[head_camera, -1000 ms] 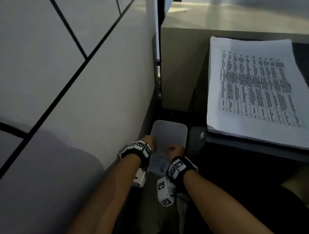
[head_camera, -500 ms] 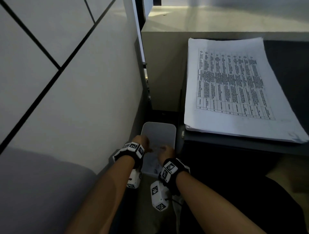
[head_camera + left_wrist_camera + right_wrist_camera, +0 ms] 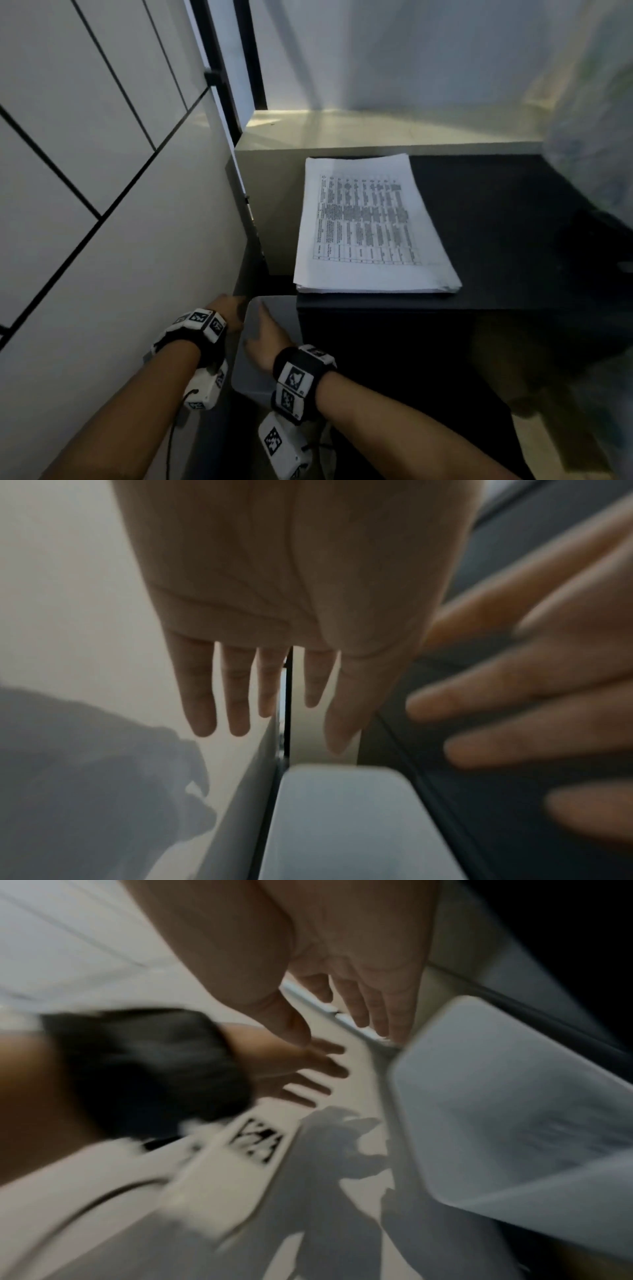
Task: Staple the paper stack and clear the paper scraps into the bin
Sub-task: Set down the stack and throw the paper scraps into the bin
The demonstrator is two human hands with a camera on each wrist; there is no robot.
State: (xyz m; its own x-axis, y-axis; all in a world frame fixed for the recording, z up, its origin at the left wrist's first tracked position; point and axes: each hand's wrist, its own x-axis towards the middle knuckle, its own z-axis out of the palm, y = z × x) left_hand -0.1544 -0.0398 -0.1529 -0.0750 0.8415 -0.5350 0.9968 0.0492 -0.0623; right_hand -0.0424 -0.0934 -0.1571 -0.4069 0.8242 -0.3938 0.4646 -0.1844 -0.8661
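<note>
Two bare hands are observed low beside the black desk (image 3: pixel 513 233), both above the pale grey, round-cornered plastic bin (image 3: pixel 253 377) that stands on the floor between the desk's side and the white panelled wall (image 3: pixel 113 240). We record the left hand (image 3: pixel 227 313) with fingers straight and slightly spread, holding nothing; the left wrist view confirms an empty palm, fingers (image 3: pixel 202 696) extended over the gap between wall and bin (image 3: pixel 342 818). We record the right hand (image 3: pixel 269 337) likewise flat and spread over the bin's opening, holding nothing; in the right wrist view its fingers (image 3: pixel 383 1010) reach out relaxed near the bin's rim (image 3: pixel 404 1096). That view is blurred, yet pale paper scraps (image 3: pixel 555 1139) appear to lie inside the bin; their number cannot be judged. We note the thick white stack of printed paper (image 3: pixel 370 229), a table of text on its top sheet, lying flat on the desk at its near left corner, flush with the front edge, well apart from both hands. We cannot tell whether a staple is in it. Both wrists carry black bands with white marker-printed camera blocks (image 3: pixel 294 377).
</note>
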